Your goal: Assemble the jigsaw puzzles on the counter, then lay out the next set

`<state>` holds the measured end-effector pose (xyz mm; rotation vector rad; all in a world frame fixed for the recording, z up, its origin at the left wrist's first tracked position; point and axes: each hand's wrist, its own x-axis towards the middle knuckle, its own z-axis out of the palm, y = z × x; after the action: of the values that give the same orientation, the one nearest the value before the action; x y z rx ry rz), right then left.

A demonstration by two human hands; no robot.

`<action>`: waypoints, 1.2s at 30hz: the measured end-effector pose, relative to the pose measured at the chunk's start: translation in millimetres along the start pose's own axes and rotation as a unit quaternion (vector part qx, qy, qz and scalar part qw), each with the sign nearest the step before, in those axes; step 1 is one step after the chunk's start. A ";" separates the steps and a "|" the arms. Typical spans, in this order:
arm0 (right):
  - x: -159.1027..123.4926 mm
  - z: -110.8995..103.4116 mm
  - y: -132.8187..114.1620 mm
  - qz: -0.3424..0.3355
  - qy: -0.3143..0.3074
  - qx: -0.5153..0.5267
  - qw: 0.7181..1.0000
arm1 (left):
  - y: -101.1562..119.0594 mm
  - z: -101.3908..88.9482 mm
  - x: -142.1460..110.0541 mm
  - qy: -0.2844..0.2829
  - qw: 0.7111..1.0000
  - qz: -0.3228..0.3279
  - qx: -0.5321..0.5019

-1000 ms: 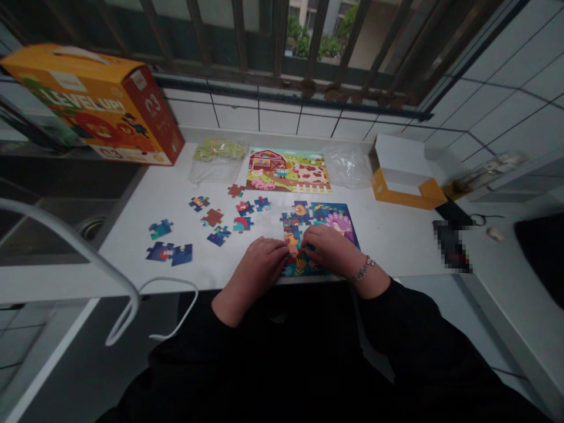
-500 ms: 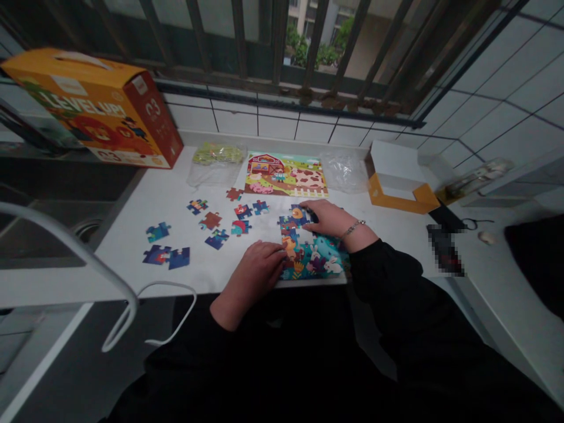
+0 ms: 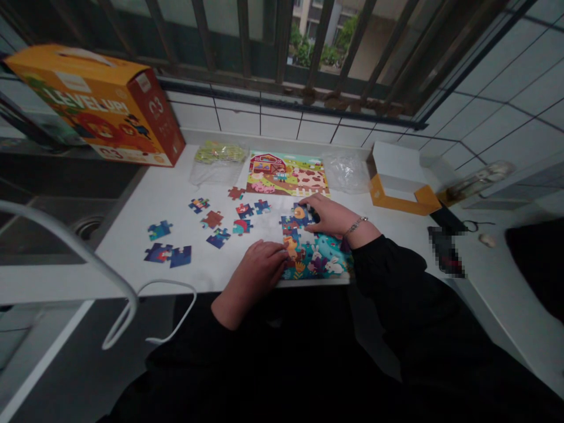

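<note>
Beneath a barred window (image 3: 242,41), a white bench (image 3: 211,264) carries a partly joined puzzle (image 3: 319,264), close to its near edge and between the person's hands. At the puzzle's left edge, the left hand (image 3: 257,267) lies low with its fingers (image 3: 277,252) bent and close together; whether they pinch a piece or only steady the border cannot be told. The right hand (image 3: 330,216) arches over the upper part, thumb and forefinger apart with a dark patch between them, and it is unclear whether anything is gripped there. Loose pieces (image 3: 214,219) lie to the left, two of them joined as a pair (image 3: 180,256), while a farm picture (image 3: 288,173) lies flat behind the puzzle. Judging by their look, the pieces are thick printed card: very light, fairly stiff, perhaps a little slippery on the face, with narrow tabs that could crease or fray if bent. Each is best taken by opposite edges of its broad body, away from the tabs. The joined part would probably flex and come apart if lifted by one corner, so it wants flat support or light pressure along its border.
</note>
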<state>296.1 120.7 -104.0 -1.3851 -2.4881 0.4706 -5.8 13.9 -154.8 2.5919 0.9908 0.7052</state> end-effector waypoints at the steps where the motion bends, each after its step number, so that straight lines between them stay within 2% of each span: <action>1: -1.1 -0.4 -1.9 0.002 0.004 0.000 1.000 | 0.1 0.2 -0.3 0.001 1.000 -0.002 0.002; 12: -16.2 0.2 -24.1 0.028 0.049 0.019 0.998 | 1.3 -1.3 0.0 -0.012 1.000 -0.010 0.009; 22: -30.4 15.6 -18.0 0.057 0.105 0.069 0.990 | 4.3 -2.5 -0.7 -0.023 0.999 -0.015 0.024; 27: -32.4 21.5 -18.4 0.062 0.121 0.057 0.989 | 8.6 -2.2 1.2 -0.031 0.998 -0.023 0.043; 31: -35.9 22.6 -23.7 0.062 0.111 0.025 0.992 | 12.7 -1.6 8.8 -0.030 0.998 -0.025 0.049; 36: -41.3 25.3 -32.5 0.043 0.072 -0.023 0.996 | 17.9 5.1 23.4 -0.040 0.997 -0.042 0.057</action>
<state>282.9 65.3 -116.8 -1.4938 -2.3468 0.3199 21.8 16.5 -143.6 2.6340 1.1396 0.5328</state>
